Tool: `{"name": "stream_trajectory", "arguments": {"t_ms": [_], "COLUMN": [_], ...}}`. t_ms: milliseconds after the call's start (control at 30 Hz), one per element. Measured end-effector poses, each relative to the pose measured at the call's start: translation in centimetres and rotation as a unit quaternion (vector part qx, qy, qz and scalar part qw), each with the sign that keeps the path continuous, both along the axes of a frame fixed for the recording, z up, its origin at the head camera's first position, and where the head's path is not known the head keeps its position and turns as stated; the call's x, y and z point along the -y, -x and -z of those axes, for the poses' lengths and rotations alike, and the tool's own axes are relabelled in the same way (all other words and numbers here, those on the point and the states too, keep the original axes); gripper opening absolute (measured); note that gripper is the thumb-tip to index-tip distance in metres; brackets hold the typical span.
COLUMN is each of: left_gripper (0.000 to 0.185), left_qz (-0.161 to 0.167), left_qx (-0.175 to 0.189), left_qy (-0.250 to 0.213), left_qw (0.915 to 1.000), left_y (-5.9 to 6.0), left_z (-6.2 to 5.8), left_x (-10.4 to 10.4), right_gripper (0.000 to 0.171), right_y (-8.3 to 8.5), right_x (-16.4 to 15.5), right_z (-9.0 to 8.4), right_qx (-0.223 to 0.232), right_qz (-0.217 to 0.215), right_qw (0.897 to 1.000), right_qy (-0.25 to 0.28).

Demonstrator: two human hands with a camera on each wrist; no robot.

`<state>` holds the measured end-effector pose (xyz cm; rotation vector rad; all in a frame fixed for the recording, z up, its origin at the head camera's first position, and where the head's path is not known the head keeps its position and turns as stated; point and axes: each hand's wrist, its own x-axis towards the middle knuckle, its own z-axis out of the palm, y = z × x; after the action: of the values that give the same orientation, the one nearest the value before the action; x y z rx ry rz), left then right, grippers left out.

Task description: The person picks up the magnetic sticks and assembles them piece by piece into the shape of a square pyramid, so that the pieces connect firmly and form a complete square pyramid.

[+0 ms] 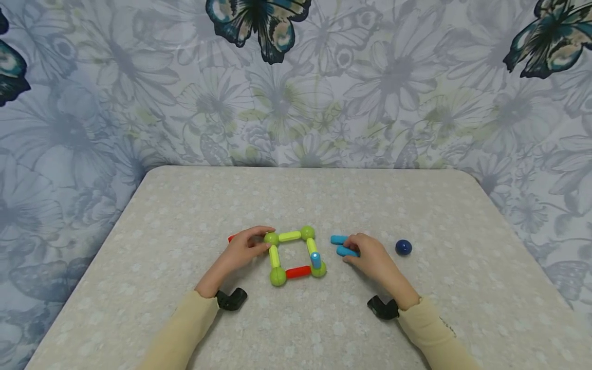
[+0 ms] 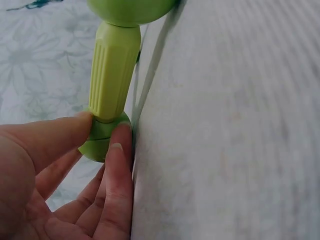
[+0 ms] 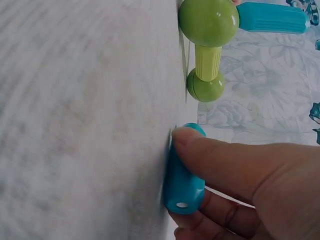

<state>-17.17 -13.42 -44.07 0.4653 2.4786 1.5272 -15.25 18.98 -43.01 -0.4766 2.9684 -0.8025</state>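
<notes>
Sleeves [image 1: 185, 329]: cream fabric, cut off at lower frame edge.
Left hand [image 1: 240, 253]: fingers [image 2: 112, 165] pinching a green ball [image 1: 271, 238] at the square frame's far-left corner; red rod [image 1: 231, 238] mostly hidden behind it.
Right hand [image 1: 372, 259]: fingers [image 3: 220, 160] grasping a blue rod [image 1: 347, 251], smooth, rounded, lying on the counter [image 1: 416, 205]; second blue rod [image 1: 339, 239] just beyond.
Square frame [image 1: 296, 254]: ribbed green rods, glossy balls, one red side; short blue rod upright at near-right corner.
Dark blue ball [image 1: 403, 247]: apart, right.
Backdrop [image 1: 296, 92]: floral cloth, butterflies cropped.
</notes>
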Motion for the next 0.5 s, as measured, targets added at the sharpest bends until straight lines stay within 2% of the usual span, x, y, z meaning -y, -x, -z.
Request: {"name": "stream_trajectory", "arguments": {"t_ms": [67,267,400,500], "left_gripper": [0.035,0.035,0.034,0.034], "left_qz": [0.001,0.0,-0.002,-0.007], "left_qx": [-0.008,-0.008,-0.007,-0.001], "left_qy": [-0.003,-0.022,-0.026,-0.03], "left_qw": [1.0,0.9997,0.9996,0.9995], "left_y": [0.11,0.21,0.18,0.12], "left_z": [0.06,0.19,0.36,0.46], "left_x": [-0.07,-0.1,-0.03,-0.03], "right_gripper": [0.018,0.018,0.018,0.019], "right_y": [-0.04,-0.17,-0.07,0.15], "right_x": [-0.03,-0.29,-0.46,-0.53], "right_z": [0.09,0.23,0.39,0.42], "right_qx": [0.001,-0.008,0.0,0.018], "right_qz": [0.005,0.008,0.008,0.014], "right_qw": [1.0,0.999,0.995,0.986], "right_qy": [0.0,0.048,0.099,0.164]}}
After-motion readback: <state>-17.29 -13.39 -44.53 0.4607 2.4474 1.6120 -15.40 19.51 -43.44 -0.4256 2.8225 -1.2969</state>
